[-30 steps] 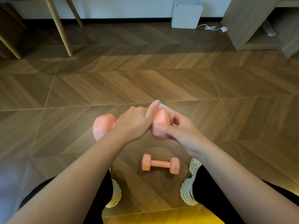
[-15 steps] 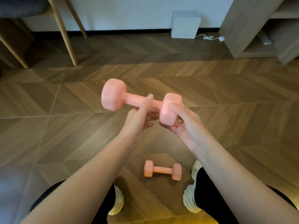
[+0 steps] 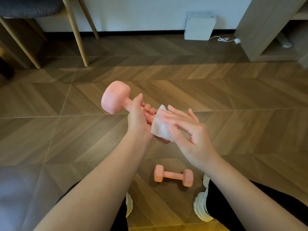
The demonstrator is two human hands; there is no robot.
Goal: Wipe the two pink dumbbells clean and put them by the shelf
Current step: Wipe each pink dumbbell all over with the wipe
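Left hand (image 3: 138, 117): grip closed round the handle of one dumbbell (image 3: 115, 97), held above the floor (image 3: 66, 139). Right hand (image 3: 188, 129): fingers straight, pressing a wipe (image 3: 160, 125) onto its near head. Second dumbbell (image 3: 173, 175) lay on the floor below. Looked dense, rigid and smooth, so best taken by the handle.

Dim, warm indoor light. Floor (image 3: 233, 97) has a brighter band across the middle and darkens toward its far edge. Yellow glow at near edge, grey-blue sheen at near-left corner. Right hand (image 3: 188, 130) and wipe (image 3: 160, 129) motion-blurred. Wide-angle bend: chair legs (image 3: 77, 34) and shelf (image 3: 253, 30) lean outward.
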